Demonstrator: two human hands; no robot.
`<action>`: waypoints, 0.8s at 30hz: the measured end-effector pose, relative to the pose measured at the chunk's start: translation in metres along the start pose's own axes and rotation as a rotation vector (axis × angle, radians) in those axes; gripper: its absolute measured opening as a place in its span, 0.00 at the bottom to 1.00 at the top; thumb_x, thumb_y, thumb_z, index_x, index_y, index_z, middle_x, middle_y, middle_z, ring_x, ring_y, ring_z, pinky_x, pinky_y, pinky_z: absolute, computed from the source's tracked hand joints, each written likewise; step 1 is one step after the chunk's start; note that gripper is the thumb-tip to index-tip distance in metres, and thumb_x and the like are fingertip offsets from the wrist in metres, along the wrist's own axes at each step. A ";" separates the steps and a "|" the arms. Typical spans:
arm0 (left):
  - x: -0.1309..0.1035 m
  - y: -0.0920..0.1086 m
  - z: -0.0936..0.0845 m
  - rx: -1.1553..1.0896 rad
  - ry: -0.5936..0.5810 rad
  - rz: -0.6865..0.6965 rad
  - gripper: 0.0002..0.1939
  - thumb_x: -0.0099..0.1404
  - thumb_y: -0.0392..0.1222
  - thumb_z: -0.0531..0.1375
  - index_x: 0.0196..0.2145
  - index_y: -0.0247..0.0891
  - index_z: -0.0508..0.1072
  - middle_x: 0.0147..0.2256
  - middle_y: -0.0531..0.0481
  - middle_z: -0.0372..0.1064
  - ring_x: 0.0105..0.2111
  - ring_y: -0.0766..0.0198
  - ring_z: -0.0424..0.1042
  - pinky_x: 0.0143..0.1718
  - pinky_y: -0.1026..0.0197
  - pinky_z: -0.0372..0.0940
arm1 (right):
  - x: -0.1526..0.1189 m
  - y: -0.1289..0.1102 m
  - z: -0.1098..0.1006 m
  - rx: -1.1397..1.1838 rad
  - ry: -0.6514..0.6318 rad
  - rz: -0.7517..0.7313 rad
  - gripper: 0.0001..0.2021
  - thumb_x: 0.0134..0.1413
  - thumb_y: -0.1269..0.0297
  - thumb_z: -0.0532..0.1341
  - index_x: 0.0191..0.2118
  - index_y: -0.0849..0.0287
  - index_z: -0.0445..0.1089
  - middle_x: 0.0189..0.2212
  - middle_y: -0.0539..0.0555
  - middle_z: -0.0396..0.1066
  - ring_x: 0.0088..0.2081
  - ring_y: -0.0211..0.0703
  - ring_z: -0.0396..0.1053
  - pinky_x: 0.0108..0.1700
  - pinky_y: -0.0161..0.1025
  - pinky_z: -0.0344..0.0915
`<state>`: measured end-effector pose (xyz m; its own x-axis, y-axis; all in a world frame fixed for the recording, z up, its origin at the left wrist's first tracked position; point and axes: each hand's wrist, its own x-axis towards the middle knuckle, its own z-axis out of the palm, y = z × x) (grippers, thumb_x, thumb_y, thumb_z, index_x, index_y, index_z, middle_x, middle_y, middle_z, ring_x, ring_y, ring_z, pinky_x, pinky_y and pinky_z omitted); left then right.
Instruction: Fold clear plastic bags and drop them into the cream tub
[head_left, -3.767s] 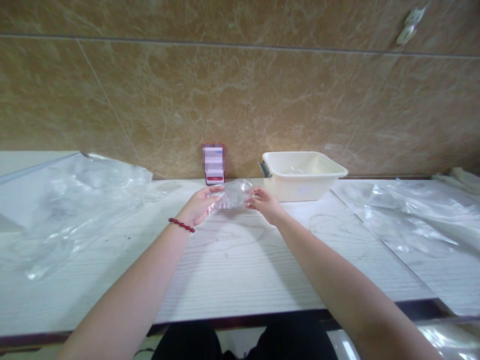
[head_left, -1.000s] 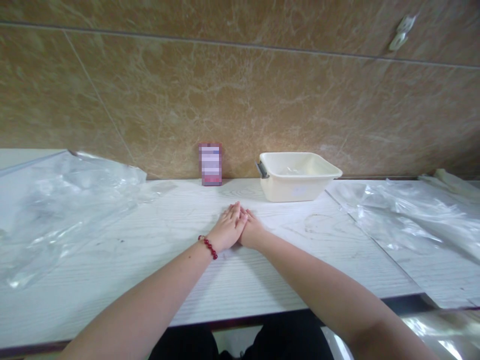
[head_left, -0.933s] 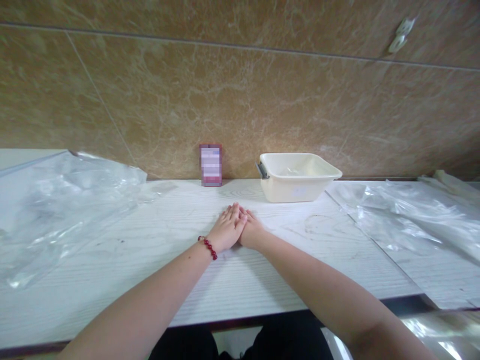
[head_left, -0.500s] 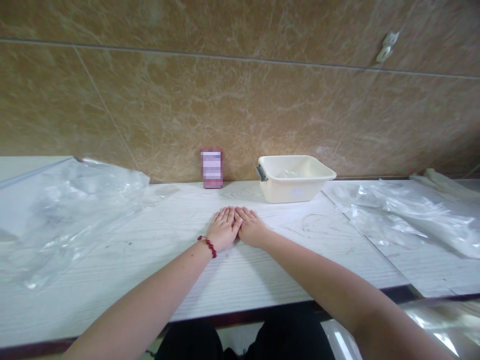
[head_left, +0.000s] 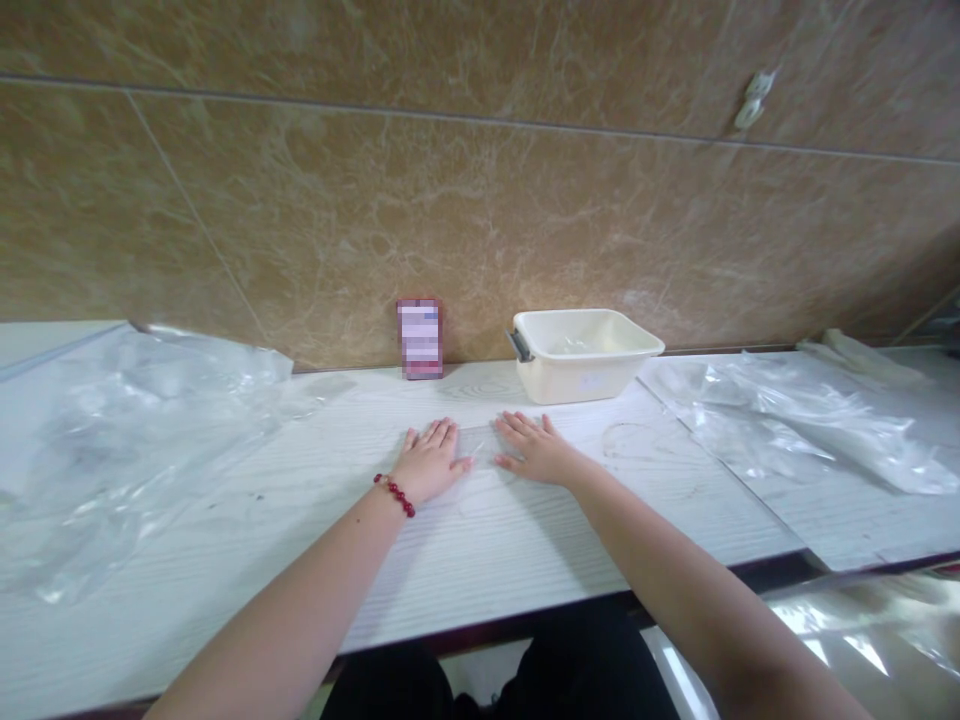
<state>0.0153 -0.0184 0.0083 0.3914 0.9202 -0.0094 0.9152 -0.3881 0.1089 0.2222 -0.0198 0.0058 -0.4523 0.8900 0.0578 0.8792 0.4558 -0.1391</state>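
A clear plastic bag [head_left: 472, 442], thin and hard to see, lies flat on the white wood-grain table [head_left: 480, 560] between my hands. My left hand [head_left: 430, 462], with a red bead bracelet at its wrist, rests palm down on the bag's left part, fingers stretched. On the right part my right hand [head_left: 536, 448] also lies palm down with its fingers spread. Both hands cover some of the bag, so its full outline is hidden.
A cream plastic tub [head_left: 589, 380] with a grey handle stands behind my right hand. Near it, a phone-like device [head_left: 421, 340] leans on the marbled wall [head_left: 337, 220]. Clear plastic bags [head_left: 172, 400] lie at left, and more plastic bags [head_left: 795, 410] at right.
My hands were side by side and touching; they have slid apart, left hand to the left and right hand to the right, uncovering clear plastic between them.
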 end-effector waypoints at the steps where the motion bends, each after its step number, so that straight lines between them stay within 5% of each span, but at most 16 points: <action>1: 0.000 -0.003 -0.003 -0.003 0.021 0.009 0.28 0.58 0.54 0.43 0.53 0.36 0.53 0.55 0.43 0.46 0.54 0.55 0.46 0.51 0.48 0.42 | 0.001 0.004 -0.001 0.027 -0.001 -0.014 0.32 0.47 0.44 0.44 0.56 0.55 0.45 0.56 0.55 0.42 0.56 0.49 0.40 0.53 0.55 0.36; 5: 0.007 -0.012 -0.009 -0.025 0.158 -0.093 0.18 0.58 0.46 0.47 0.43 0.38 0.64 0.44 0.44 0.61 0.45 0.58 0.60 0.45 0.56 0.53 | 0.009 0.016 -0.002 0.142 0.142 -0.002 0.23 0.51 0.54 0.45 0.51 0.59 0.56 0.52 0.56 0.53 0.55 0.45 0.46 0.53 0.49 0.43; 9: 0.016 -0.019 -0.006 -0.074 0.178 -0.199 0.15 0.53 0.49 0.52 0.33 0.38 0.68 0.36 0.44 0.65 0.38 0.58 0.63 0.41 0.57 0.56 | 0.018 0.020 -0.002 0.258 0.348 0.021 0.17 0.52 0.61 0.47 0.43 0.62 0.64 0.44 0.57 0.63 0.47 0.40 0.58 0.50 0.39 0.53; 13: 0.018 -0.021 -0.006 -0.172 0.159 -0.165 0.10 0.51 0.46 0.53 0.26 0.38 0.68 0.31 0.46 0.66 0.35 0.60 0.64 0.38 0.59 0.57 | 0.017 0.018 -0.007 0.327 0.443 0.045 0.13 0.50 0.65 0.49 0.39 0.60 0.66 0.38 0.55 0.67 0.41 0.38 0.63 0.46 0.37 0.57; 19: 0.013 -0.012 -0.008 -0.541 0.205 -0.083 0.15 0.53 0.42 0.52 0.39 0.35 0.62 0.24 0.53 0.64 0.22 0.67 0.63 0.23 0.66 0.57 | 0.014 0.015 -0.011 0.405 0.460 0.114 0.12 0.48 0.65 0.50 0.36 0.61 0.67 0.34 0.55 0.68 0.37 0.38 0.64 0.41 0.36 0.60; 24: 0.012 -0.003 -0.007 -0.700 0.164 0.082 0.11 0.54 0.38 0.50 0.36 0.38 0.66 0.29 0.52 0.68 0.23 0.69 0.65 0.26 0.66 0.59 | 0.017 0.018 -0.008 0.481 0.442 0.178 0.11 0.48 0.64 0.50 0.34 0.60 0.67 0.30 0.53 0.68 0.32 0.37 0.65 0.36 0.35 0.61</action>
<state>0.0163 -0.0062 0.0146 0.3867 0.9066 0.1690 0.5858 -0.3830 0.7142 0.2314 0.0034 0.0127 -0.1130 0.9187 0.3785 0.7237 0.3372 -0.6022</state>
